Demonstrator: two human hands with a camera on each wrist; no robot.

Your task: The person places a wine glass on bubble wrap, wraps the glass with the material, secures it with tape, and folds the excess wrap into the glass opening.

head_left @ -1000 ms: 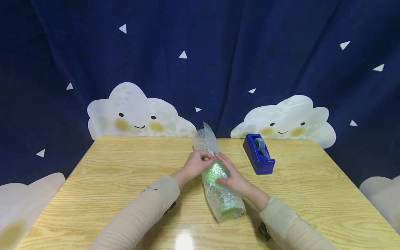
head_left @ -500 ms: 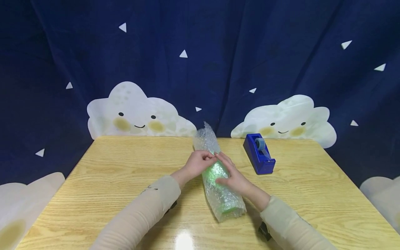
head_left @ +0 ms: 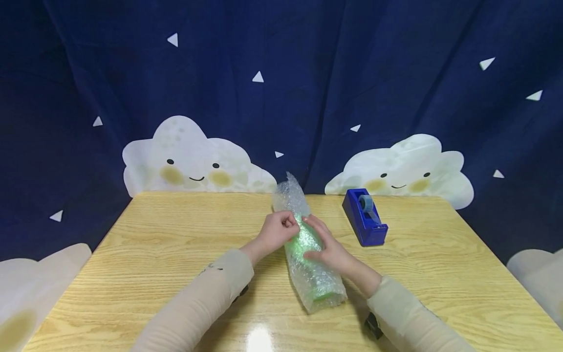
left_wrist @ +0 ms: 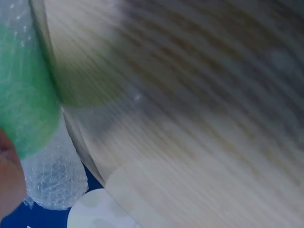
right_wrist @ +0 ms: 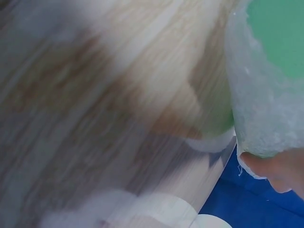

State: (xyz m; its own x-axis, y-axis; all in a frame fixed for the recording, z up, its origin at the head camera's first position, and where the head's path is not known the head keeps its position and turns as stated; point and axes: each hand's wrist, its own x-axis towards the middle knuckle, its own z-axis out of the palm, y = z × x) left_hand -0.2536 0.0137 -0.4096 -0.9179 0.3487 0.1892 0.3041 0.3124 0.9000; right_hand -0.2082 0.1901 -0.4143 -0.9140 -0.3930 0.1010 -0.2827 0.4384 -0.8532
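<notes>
A long bubble-wrap bundle [head_left: 323, 286] lies on the table, with something green showing through it; its far end tapers to loose clear wrap. My left hand [head_left: 276, 230] rests at the bundle's left side, thumb and fingers curled together against the wrap; nothing can be made out between them. My right hand [head_left: 330, 249] lies on the bundle from the right, thumb spread from nearly straight fingers that press the top. The left wrist view has the green-filled wrap [left_wrist: 23, 95] beside a fingertip. In the right wrist view, fingers [right_wrist: 280, 168] touch the wrap [right_wrist: 247, 85].
A blue tape dispenser [head_left: 365, 220] with a roll of tape stands to the right of the bundle. The wood-grain table [head_left: 176, 234] ends at a dark blue curtain [head_left: 220, 73] printed with clouds and triangles.
My left fingertips have drawn back slightly to the left from the middle of the wrap and curled more. The right hand and the bundle stay about where they were.
</notes>
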